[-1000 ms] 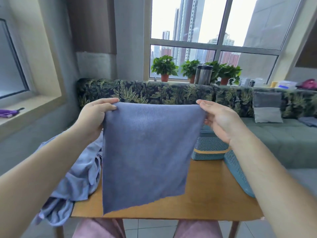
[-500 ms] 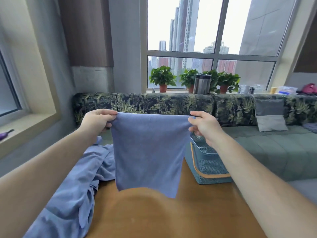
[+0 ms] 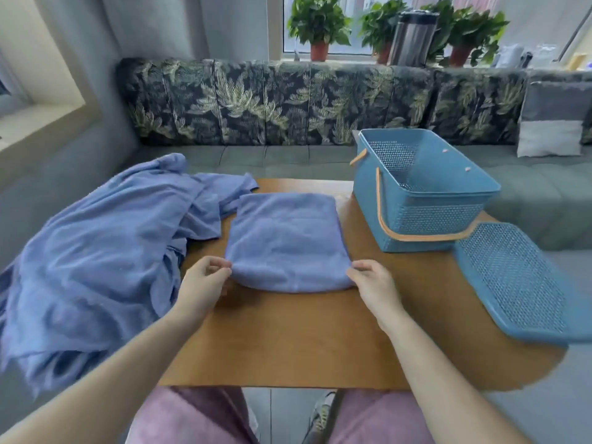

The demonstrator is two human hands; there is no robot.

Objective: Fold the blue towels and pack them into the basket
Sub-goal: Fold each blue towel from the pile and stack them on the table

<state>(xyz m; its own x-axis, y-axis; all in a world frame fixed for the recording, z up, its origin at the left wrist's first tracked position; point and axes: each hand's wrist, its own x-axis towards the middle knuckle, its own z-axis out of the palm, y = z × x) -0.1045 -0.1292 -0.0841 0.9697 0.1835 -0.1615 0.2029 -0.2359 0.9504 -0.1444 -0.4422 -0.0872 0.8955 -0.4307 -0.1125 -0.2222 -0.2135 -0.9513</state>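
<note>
A folded blue towel [image 3: 286,240] lies flat on the wooden table [image 3: 304,341], its folded edge toward me. My left hand [image 3: 203,282] pinches its near left corner. Its near right corner is pinched by my right hand [image 3: 374,283]. To the left, a heap of unfolded blue towels [image 3: 105,248] spills over the table's left edge. The blue perforated basket [image 3: 419,216] with an orange handle stands open at the table's far right, with nothing visible inside it.
The basket's blue lid [image 3: 519,280] lies flat at the table's right edge. Behind the table runs a grey sofa with a leaf-patterned back [image 3: 288,100] and a grey cushion [image 3: 554,123]. Potted plants [image 3: 318,24] line the windowsill.
The towel was held up in the air by its top corners; now it lies folded over on the table, and both hands have come down to its near corners.
</note>
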